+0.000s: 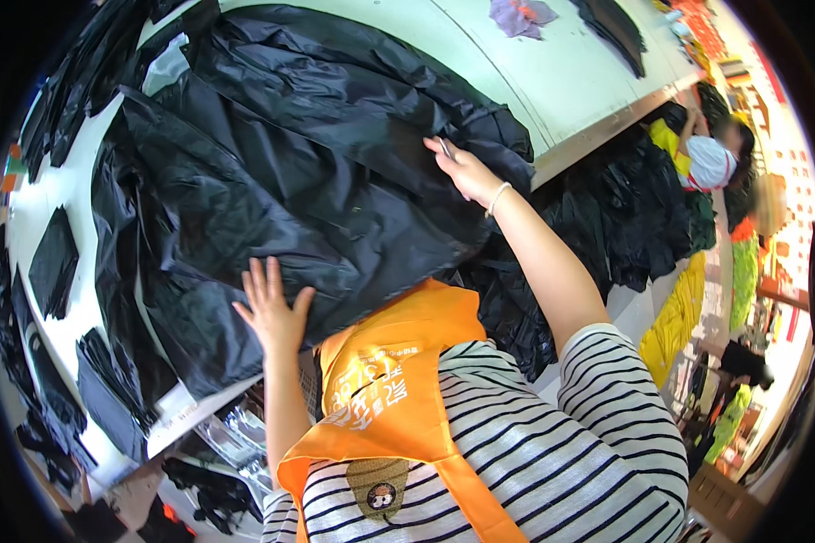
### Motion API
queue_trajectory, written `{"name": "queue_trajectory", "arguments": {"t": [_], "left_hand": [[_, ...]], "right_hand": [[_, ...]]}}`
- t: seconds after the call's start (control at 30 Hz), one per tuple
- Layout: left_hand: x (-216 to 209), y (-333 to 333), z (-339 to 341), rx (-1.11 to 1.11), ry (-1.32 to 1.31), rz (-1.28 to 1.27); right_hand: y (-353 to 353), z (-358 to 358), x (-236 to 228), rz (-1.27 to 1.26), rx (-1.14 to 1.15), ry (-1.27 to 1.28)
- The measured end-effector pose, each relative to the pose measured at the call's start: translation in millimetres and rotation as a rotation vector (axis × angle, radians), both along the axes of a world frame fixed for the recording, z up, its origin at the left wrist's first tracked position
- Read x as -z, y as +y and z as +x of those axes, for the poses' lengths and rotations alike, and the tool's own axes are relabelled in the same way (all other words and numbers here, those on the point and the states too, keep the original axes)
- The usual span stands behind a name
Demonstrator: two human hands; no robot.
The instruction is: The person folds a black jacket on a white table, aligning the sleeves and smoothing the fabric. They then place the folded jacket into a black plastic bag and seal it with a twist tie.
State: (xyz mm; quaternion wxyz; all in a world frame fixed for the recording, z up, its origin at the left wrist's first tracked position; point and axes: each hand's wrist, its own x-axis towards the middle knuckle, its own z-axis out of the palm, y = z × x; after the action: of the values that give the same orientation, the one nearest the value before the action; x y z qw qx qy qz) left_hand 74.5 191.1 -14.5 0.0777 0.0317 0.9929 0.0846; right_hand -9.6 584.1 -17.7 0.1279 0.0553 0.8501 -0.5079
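Note:
A large black garment of thin, shiny fabric lies creased over the white table. My left hand rests flat on its near part, fingers spread. Farther to the right, my right hand is closed just over the fabric around a small, slim grey tool. Most of that tool is hidden in my fingers, so its exact kind does not show. A pale bracelet circles my right wrist.
Folded black pieces lie at the left, and a purple cloth sits at the far side. Black fabric is heaped beside the table at right, near yellow cloth. Another person is at the upper right.

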Motion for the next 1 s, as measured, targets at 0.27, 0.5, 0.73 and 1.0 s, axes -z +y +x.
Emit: {"name": "queue_trajectory", "arguments": {"t": [0.27, 0.5, 0.73, 1.0], "left_hand": [[-70, 79, -50, 0.097, 0.198, 0.236], [-49, 252, -34, 0.745, 0.029, 0.516], [-12, 268, -53, 0.671, 0.051, 0.628], [-15, 297, -64, 0.304, 0.113, 0.569]], "right_hand": [[78, -29, -86, -0.558, 0.020, -0.102], [117, 57, -78, 0.385, -0.484, 0.306], [119, 83, -23, 0.470, -0.398, 0.578], [105, 90, -5, 0.035, -0.044, 0.281]]}}
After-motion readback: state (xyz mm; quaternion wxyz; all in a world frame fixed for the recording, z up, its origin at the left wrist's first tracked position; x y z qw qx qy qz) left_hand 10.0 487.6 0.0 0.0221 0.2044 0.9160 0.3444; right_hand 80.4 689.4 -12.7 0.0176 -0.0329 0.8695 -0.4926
